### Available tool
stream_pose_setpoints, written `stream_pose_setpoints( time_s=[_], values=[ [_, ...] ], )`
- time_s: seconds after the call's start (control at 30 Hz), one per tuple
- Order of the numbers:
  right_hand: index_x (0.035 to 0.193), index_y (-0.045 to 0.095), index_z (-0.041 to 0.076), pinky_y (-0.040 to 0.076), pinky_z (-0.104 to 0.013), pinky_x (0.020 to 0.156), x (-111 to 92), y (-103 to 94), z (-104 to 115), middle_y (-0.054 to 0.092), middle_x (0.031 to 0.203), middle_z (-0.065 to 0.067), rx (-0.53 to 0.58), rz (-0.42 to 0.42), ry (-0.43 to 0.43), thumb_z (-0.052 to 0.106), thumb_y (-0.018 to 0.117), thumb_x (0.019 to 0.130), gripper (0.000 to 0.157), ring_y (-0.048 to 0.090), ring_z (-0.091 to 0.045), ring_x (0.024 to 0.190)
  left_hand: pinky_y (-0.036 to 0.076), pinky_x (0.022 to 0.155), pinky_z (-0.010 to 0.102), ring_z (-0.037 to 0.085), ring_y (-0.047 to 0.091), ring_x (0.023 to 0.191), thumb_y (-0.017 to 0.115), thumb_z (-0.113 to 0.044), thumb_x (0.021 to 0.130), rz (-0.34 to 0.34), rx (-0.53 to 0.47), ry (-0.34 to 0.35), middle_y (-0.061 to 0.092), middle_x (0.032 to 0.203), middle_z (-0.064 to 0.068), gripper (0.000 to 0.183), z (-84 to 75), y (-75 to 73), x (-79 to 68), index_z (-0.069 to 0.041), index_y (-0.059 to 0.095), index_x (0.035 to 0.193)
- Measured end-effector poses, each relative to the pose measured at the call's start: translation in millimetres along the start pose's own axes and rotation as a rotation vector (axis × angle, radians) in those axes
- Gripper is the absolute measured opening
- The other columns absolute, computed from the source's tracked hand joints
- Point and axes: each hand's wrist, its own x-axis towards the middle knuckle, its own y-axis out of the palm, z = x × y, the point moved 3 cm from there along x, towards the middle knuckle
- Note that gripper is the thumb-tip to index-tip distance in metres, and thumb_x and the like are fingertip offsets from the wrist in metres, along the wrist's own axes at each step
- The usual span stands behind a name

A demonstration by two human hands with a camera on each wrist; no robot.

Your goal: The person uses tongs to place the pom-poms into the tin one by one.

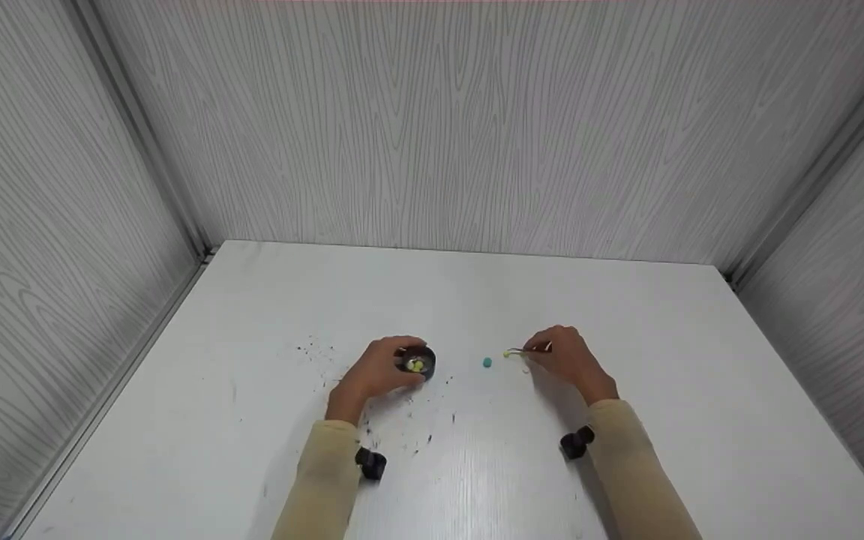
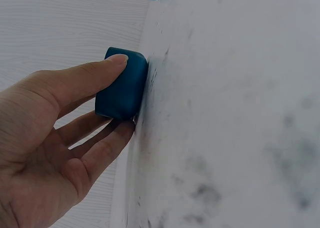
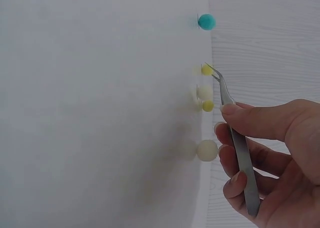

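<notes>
My left hand (image 1: 378, 367) grips a small round cup (image 2: 121, 85), dark blue outside, between thumb and fingers, its base at the table surface. Inside the cup lie several yellowish balls (image 1: 415, 366). With thumb and fingers, my right hand (image 1: 567, 357) holds metal tweezers (image 3: 241, 153) with bent tips, pointing left. Those tips are right at a small yellow ball (image 3: 207, 69). Between the cup and the tweezers sits a teal ball (image 1: 487, 362). Nearer the right fingers, the right wrist view shows a white ball (image 3: 204, 92), another yellow ball (image 3: 208, 106) and a larger white ball (image 3: 207, 150).
Both hands work over a white table (image 1: 252, 315) with dark specks and smudges around the left hand. Grey wood-grain panels (image 1: 432, 127) close it in at the back and both sides. A black wrist camera (image 1: 372, 465) sits on each sleeve.
</notes>
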Motion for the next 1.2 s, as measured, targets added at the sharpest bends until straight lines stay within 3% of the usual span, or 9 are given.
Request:
stream_pose_setpoints(
  time_s=[0.57,0.93,1.2],
  values=[
    [0.103,0.082,0.006,0.052,-0.035,0.078,-1.0,-2.9,4.7,0.078,0.099,-0.01,-0.01,-0.018,-0.016,0.003,0.073,0.093,0.014,0.062,-0.02,0.085,0.049,0.113,0.054,0.039,0.06,0.133,0.083,-0.008,0.086,-0.014,-0.009,0.008,0.062,0.144,0.014,0.058,-0.6,-0.2,-0.3,-0.012,0.063,0.14],
    [0.1,0.082,0.005,0.054,-0.038,0.076,-1.0,-7.5,16.4,0.078,0.093,-0.011,-0.008,-0.06,-0.095,0.001,0.075,0.09,0.012,0.065,-0.021,0.081,0.051,0.11,0.054,0.039,0.061,0.131,0.083,-0.01,0.087,-0.01,-0.02,-0.014,0.06,0.145,0.015,0.059,0.1,-0.3,-1.3,-0.014,0.062,0.141],
    [0.101,0.082,0.006,0.053,-0.034,0.077,-0.7,-6.2,24.3,0.077,0.096,-0.01,0.026,-0.049,-0.071,0.003,0.074,0.092,0.013,0.063,-0.02,0.084,0.05,0.111,0.054,0.038,0.061,0.132,0.083,-0.011,0.086,-0.011,-0.021,-0.016,0.06,0.145,0.014,0.058,0.6,0.0,-1.0,-0.014,0.063,0.141]
  ],
)
